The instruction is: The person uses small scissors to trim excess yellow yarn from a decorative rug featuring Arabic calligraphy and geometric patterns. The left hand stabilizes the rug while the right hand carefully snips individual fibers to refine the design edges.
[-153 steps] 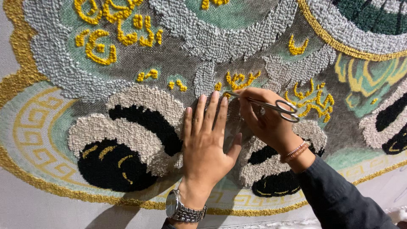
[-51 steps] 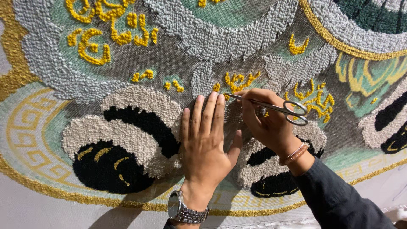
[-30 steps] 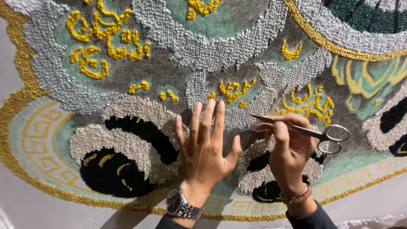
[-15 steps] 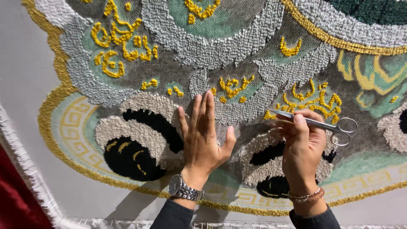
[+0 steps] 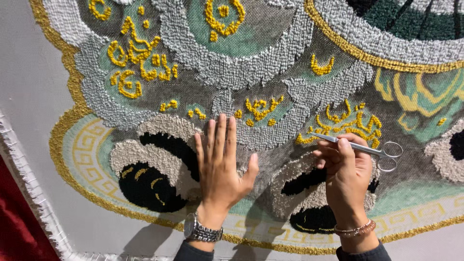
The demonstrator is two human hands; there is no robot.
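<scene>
Left hand [image 5: 220, 169] flat (rug [image 5: 270, 72]); right hand [image 5: 345, 171] pinching scissors [image 5: 365, 149].

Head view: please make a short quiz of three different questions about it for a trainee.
1. True or false: the left hand lies flat on the rug with its fingers spread.
2. What does the right hand hold? A) a brush B) scissors C) a needle
3. Fill in: the scissor tips point toward the person's ____ side.

Key
1. True. The palm presses the rug beside a black patch.
2. B. The grip is near the blades; the finger rings stick out to the right, with no fingers in them.
3. Left. The closed tips rest near yellow tufts.
</scene>
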